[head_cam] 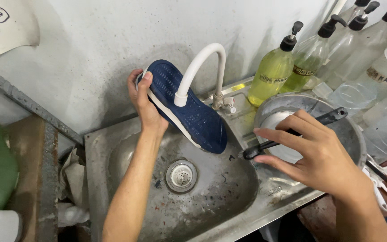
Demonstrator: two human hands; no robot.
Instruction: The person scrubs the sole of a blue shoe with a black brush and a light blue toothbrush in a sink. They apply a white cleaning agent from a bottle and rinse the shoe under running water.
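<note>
Upper right, behind the sink, I see clear plastic pump bottles with black heads [337, 49]; two hold yellow-green liquid [272, 74], several carry pale banded labels [384, 77]. Upper left: a cream paper sign [10, 24] on the wall.

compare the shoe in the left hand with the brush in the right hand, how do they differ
The shoe is broad and dark blue with a white edge; the brush is a thin black stick.

The left hand holds the shoe tilted, sole up, under the white tap above the sink; the right hand holds the brush nearly level beside a metal bowl.

Both are gripped in one hand.
</note>
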